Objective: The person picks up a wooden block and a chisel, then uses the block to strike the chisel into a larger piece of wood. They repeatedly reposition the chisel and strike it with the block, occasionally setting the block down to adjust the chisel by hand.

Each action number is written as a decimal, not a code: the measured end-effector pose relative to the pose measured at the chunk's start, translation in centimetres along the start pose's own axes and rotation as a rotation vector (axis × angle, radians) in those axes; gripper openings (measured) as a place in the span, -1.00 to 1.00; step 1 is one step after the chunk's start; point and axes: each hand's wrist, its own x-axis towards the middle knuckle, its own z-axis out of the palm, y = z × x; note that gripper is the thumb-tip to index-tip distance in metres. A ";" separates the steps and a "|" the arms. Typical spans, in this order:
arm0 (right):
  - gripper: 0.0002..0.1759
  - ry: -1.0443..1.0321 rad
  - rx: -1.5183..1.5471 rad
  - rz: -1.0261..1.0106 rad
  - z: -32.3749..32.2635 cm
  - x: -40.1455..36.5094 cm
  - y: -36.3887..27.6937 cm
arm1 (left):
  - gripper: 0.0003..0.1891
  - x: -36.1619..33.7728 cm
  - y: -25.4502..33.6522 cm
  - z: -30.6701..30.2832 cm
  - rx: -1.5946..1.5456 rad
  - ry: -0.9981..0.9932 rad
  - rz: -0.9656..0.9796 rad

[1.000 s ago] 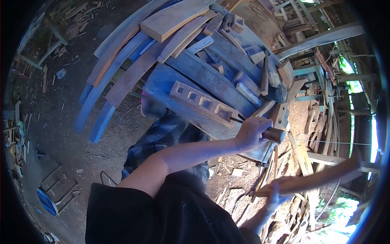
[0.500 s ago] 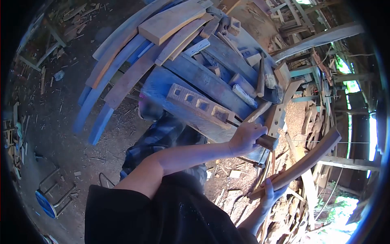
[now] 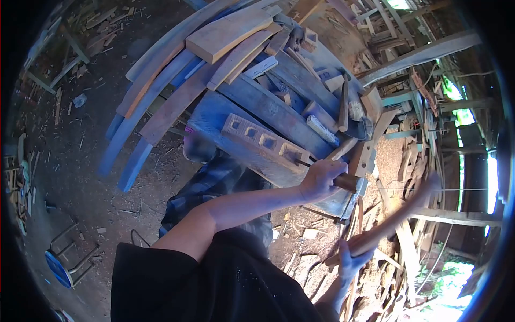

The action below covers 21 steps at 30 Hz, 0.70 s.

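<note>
My left hand (image 3: 320, 181) is wrapped round the wooden handle of a chisel (image 3: 348, 182). The chisel's narrow blade reaches into the end mortise of a wooden block (image 3: 258, 146), which has several square holes along its upper face. Under the block is a wide, blue-lit plank (image 3: 212, 115). Lower right, my right hand (image 3: 356, 260) grips a long curved piece of wood (image 3: 383, 229) near its lower end. The far end of that wood is smeared by motion, and it is apart from the chisel handle.
Curved boards (image 3: 174, 107) and a thick wooden piece (image 3: 230, 35) lie stacked at the upper left. Offcuts and tools crowd the bench's far side. A person's plaid-clad leg (image 3: 201, 182) is beside the bench. A stool (image 3: 59, 268) stands lower left; a thin string crosses at right.
The curved wood in my right hand has swung, its far end shifting slightly left and blurring. My left hand and the chisel stay nearly in place.
</note>
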 end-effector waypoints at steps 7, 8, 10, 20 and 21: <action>-0.05 -0.180 -0.063 0.263 1.0 0.7 1.8 | -0.66 0.9 0.0 -1.0 0.006 0.005 -0.026; -0.03 -0.103 -0.017 0.274 0.8 0.5 1.1 | -0.68 0.8 -0.1 -1.1 0.011 -0.007 0.006; -0.02 0.007 0.101 0.152 0.6 0.1 1.1 | -0.69 0.1 0.4 -1.1 0.009 -0.030 0.027; -0.33 0.086 0.078 0.079 0.5 -1.4 1.0 | -0.69 -1.5 0.1 -0.5 0.031 -0.098 0.099; -0.37 0.089 0.067 0.037 0.3 -1.4 0.7 | -0.69 -1.4 0.0 -0.5 0.045 -0.104 0.081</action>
